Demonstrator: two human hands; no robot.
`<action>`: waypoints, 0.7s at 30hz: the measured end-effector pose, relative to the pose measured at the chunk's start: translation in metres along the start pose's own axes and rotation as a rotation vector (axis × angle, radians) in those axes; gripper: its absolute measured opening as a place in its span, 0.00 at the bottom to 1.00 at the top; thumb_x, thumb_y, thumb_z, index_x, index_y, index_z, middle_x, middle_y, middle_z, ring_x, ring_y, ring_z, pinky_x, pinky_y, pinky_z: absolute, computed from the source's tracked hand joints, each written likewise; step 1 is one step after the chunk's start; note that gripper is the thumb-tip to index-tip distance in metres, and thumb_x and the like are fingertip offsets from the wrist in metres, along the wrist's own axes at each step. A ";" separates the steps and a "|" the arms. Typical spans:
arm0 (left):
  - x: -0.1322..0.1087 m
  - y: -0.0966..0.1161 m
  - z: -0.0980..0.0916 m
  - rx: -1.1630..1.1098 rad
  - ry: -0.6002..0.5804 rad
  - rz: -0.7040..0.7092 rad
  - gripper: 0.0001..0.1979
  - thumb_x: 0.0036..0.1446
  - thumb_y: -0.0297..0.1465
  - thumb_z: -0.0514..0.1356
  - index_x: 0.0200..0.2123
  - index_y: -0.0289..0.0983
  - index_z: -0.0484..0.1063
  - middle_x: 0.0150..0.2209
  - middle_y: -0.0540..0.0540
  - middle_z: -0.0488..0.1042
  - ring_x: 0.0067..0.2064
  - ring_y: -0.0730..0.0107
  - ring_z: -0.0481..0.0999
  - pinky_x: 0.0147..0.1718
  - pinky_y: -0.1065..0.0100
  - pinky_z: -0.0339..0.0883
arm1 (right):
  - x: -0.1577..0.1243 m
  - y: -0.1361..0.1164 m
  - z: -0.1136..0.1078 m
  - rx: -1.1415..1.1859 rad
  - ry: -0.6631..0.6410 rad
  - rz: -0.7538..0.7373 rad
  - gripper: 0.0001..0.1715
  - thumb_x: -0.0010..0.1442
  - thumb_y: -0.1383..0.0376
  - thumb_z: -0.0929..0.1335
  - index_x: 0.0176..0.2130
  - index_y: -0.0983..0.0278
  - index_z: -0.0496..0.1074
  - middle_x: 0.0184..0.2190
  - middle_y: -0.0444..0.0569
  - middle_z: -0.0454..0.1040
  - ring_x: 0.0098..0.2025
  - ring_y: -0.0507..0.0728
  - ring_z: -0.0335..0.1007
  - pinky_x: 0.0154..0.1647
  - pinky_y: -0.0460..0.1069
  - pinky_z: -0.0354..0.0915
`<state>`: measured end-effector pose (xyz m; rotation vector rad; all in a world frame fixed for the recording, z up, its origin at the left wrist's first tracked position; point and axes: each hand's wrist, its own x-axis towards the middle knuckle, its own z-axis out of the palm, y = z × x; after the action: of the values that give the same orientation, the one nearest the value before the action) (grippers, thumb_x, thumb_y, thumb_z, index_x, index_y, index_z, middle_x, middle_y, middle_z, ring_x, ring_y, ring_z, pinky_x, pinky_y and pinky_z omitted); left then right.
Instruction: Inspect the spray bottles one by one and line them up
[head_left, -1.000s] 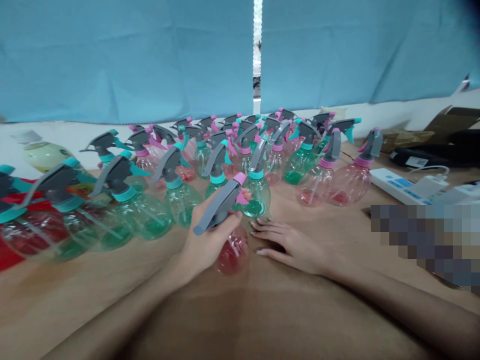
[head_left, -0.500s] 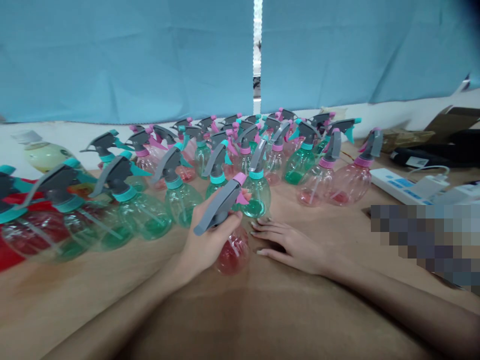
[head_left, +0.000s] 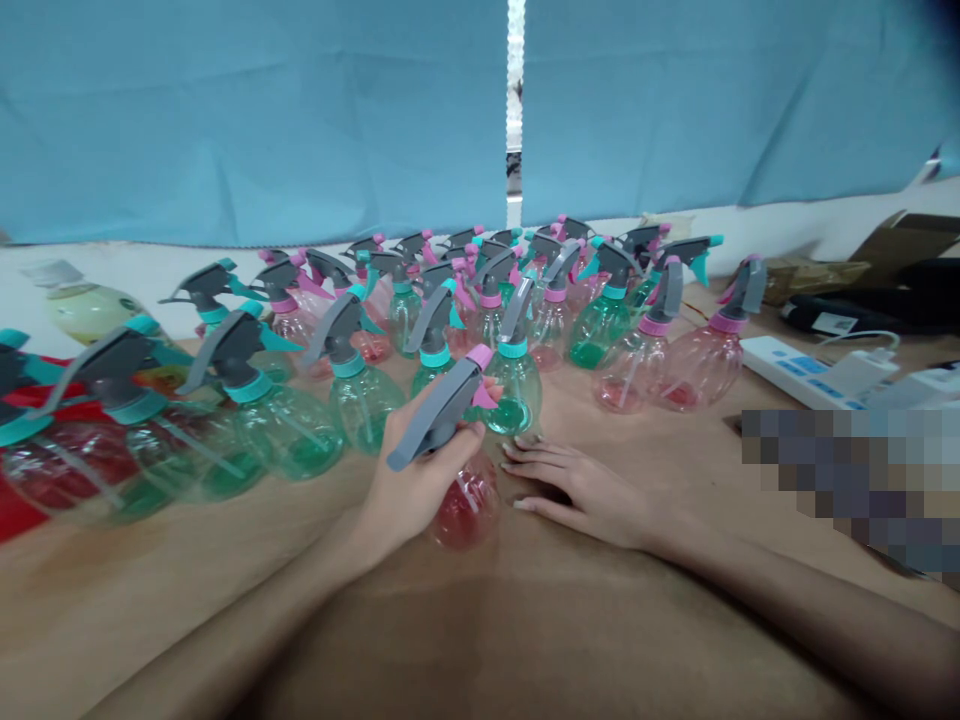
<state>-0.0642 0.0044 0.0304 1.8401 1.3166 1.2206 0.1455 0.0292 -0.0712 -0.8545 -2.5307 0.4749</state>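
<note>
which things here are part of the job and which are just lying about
Likely part of the job:
- pink spray bottle, held in the left hand
- green spray bottle near the right hand
- probably the other spray bottles

Apparently just lying about:
- white power strip
- pale yellowish bottle
- cardboard box

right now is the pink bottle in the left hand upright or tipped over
Upright: the pink bottle sits base down, grey spray head above, left hand gripping it.

Seemingly a workshop corner: wooden tabletop [head_left: 112, 580], massed spray bottles [head_left: 514, 392], power strip [head_left: 795, 370], cardboard box [head_left: 900, 248], blue wall sheeting [head_left: 262, 130].
</note>
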 end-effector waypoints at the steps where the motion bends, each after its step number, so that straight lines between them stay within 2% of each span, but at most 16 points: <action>1: 0.000 0.000 0.000 -0.009 -0.002 0.002 0.08 0.50 0.33 0.58 0.36 0.42 0.71 0.22 0.55 0.66 0.23 0.69 0.65 0.24 0.67 0.59 | 0.000 0.000 0.000 -0.001 -0.001 -0.001 0.28 0.65 0.52 0.61 0.60 0.60 0.64 0.61 0.51 0.64 0.64 0.59 0.57 0.64 0.59 0.56; 9: 0.000 -0.001 0.001 -0.091 -0.015 -0.005 0.08 0.51 0.32 0.59 0.36 0.42 0.71 0.24 0.55 0.66 0.27 0.69 0.67 0.30 0.67 0.61 | 0.000 -0.001 0.000 0.003 0.012 -0.007 0.28 0.65 0.52 0.61 0.60 0.61 0.64 0.61 0.51 0.65 0.63 0.59 0.58 0.64 0.59 0.56; 13: 0.002 -0.003 0.000 -0.056 -0.007 0.016 0.02 0.50 0.32 0.59 0.30 0.41 0.69 0.23 0.54 0.65 0.26 0.69 0.65 0.28 0.67 0.59 | 0.000 -0.002 -0.001 0.009 0.006 -0.001 0.28 0.65 0.52 0.62 0.60 0.62 0.64 0.61 0.52 0.65 0.63 0.59 0.58 0.64 0.59 0.55; 15: 0.003 -0.004 -0.001 -0.039 0.002 0.019 0.03 0.49 0.32 0.58 0.26 0.41 0.66 0.23 0.54 0.65 0.25 0.70 0.63 0.27 0.67 0.57 | 0.000 -0.002 -0.001 0.010 0.003 0.006 0.28 0.65 0.52 0.62 0.59 0.62 0.65 0.61 0.52 0.65 0.64 0.59 0.57 0.64 0.59 0.55; 21: 0.000 -0.003 -0.001 -0.038 0.053 0.023 0.03 0.46 0.31 0.60 0.25 0.41 0.66 0.20 0.55 0.62 0.23 0.71 0.61 0.23 0.69 0.57 | 0.000 -0.002 0.000 0.029 0.016 0.010 0.27 0.65 0.52 0.62 0.59 0.60 0.65 0.61 0.51 0.65 0.63 0.60 0.58 0.64 0.60 0.56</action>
<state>-0.0668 0.0052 0.0280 1.8124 1.2949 1.3055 0.1447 0.0280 -0.0704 -0.8573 -2.5002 0.5055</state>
